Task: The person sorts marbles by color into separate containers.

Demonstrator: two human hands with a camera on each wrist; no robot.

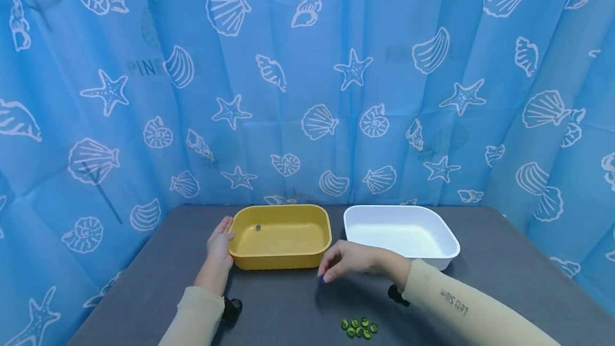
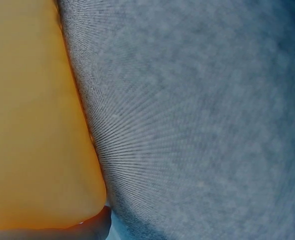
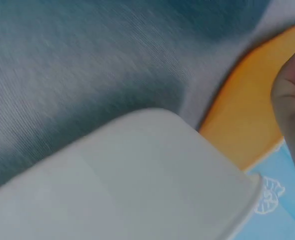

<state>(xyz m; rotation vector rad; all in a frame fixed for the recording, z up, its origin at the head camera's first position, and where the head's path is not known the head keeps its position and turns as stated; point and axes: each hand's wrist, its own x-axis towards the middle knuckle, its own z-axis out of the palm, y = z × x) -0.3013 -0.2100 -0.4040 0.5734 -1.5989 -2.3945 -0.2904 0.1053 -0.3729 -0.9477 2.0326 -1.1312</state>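
I've got blue curtain (image 1: pixel 307 87) far, left and right, white shell and starfish prints (image 1: pixel 353 70); dark-grey tabletop (image 1: pixel 283 303) below it.

Reads "Lets", upside down in the head view, on the pale right sleeve (image 1: pixel 466 311), up the forearm from the right hand (image 1: pixel 349 259); followed by "Slim" or similar, too small to confirm. Says "PINE" on the blue curtain (image 1: pixel 302 81), above and left of the left hand (image 1: pixel 221 242). Repeats faintly above the right hand, only partly legible.
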